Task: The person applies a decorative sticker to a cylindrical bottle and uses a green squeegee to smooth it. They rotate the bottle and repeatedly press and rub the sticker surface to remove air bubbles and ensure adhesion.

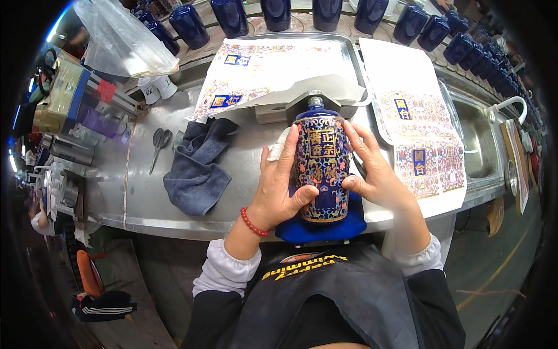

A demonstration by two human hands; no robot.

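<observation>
We log the bottle (321, 168), blue, patterned label, lying on the steel bench (133, 192), base half hidden; left hand (282, 189) and right hand (375, 171) curl round it. Label sheets (418, 116) right.

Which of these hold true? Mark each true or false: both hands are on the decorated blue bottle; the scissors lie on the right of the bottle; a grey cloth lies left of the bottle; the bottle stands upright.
1. Both the left hand and the right hand are on the decorated blue bottle. True.
2. The scissors lie on the right of the bottle. False: they lie on its left, beyond the cloth.
3. A grey cloth lies left of the bottle. True.
4. The bottle stands upright. False: it lies on a blue pad, neck pointing away.
</observation>
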